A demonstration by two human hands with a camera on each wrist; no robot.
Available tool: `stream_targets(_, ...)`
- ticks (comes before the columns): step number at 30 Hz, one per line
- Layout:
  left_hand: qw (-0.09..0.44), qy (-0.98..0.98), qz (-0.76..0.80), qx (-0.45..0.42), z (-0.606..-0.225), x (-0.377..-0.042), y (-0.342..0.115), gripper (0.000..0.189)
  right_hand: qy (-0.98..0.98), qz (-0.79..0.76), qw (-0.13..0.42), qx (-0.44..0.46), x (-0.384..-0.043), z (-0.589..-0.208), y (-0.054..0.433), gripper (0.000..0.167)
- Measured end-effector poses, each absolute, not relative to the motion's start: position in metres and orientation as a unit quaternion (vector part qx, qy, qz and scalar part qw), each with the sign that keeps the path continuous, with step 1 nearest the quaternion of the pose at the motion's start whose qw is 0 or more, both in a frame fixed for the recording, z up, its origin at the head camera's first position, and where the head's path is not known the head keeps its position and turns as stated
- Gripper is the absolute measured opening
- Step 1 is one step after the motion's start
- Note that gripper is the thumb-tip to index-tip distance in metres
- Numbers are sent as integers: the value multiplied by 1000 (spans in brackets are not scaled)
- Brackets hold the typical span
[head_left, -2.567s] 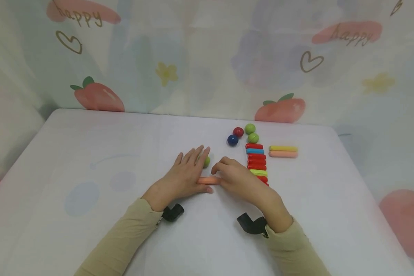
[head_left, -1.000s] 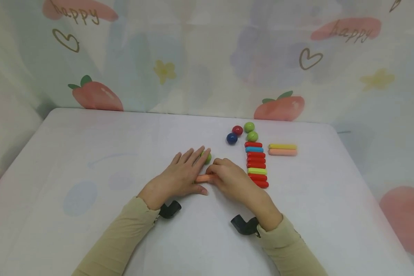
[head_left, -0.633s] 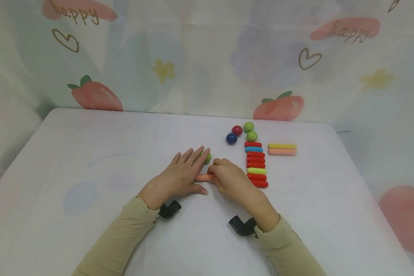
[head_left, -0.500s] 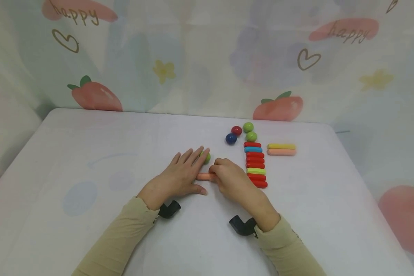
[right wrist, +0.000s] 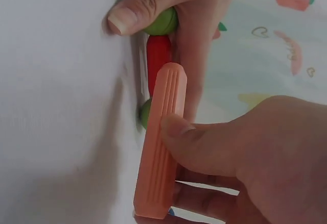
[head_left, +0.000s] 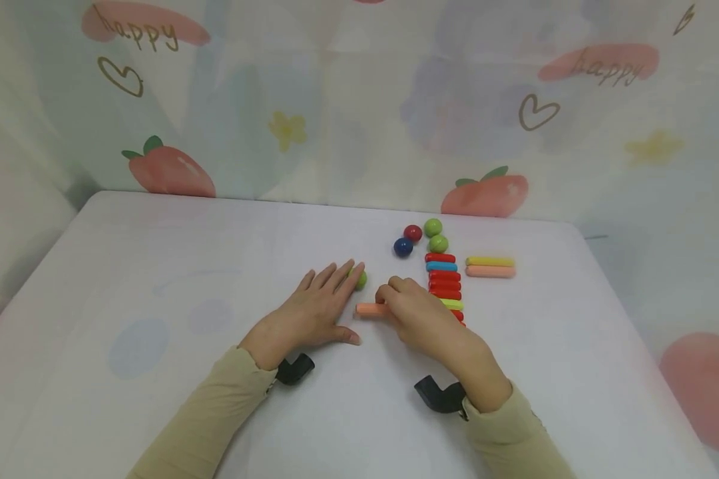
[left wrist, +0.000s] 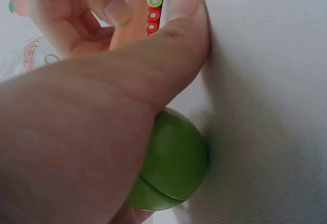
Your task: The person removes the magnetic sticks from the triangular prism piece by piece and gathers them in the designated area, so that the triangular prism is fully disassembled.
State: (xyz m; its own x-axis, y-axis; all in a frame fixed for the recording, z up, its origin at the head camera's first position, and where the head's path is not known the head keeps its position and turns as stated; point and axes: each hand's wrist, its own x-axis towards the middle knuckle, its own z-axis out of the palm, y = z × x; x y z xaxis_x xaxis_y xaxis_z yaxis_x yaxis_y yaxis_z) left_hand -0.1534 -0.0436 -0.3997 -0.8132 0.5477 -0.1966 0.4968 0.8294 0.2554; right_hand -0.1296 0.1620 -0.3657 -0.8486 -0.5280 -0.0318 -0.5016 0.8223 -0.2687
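My right hand (head_left: 427,318) pinches an orange stick (head_left: 369,310) between thumb and fingers; the right wrist view shows grooves along this stick. Flat, with its fingers spread, my left hand (head_left: 311,309) lies over pieces on the table. Out past its index finger peeks a green ball (head_left: 362,280). In the left wrist view, a split green ball (left wrist: 176,157) sits beneath the palm. Under the same hand, the right wrist view shows a red stick (right wrist: 158,60) between two green balls. The left palm hides much of these pieces. A small gap separates the orange stick from the left hand.
A column of red, blue and yellow-green sticks (head_left: 445,276) lies right of my right hand, which partly covers it. Behind stand red, dark blue (head_left: 403,247) and green balls. Farther right, a yellow stick (head_left: 490,261) lies against a peach stick (head_left: 490,271).
The right hand, its fingers now closer round the orange stick than at first, has drawn it rightward, away from the left hand. The left hand stays nearly in place.
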Motion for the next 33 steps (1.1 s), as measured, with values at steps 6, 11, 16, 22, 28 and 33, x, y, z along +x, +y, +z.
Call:
stream_targets(6,134,950,86,267,-400,-153,-41,119,954,-122,56,-268,-127,-359,176,26)
stream_targets(11,131,949,87,273,-400,-152,-41,119,954,-141,28,-264,-126,-354,189,33)
stream_targets(16,133,949,85,272,-399,-152,-40,119,955,-150,9,-255,-128,-349,198,28)
stream_targets(22,135,948,90,276,-398,-153,-40,119,959,-181,27,-217,-133,-345,209,14)
stream_targets(28,137,948,91,273,-399,-155,-40,119,963,-195,61,-178,-139,-342,218,19)
stream_targets(33,138,947,93,276,-401,-155,-39,119,963,-202,48,-175,-139,-341,227,22)
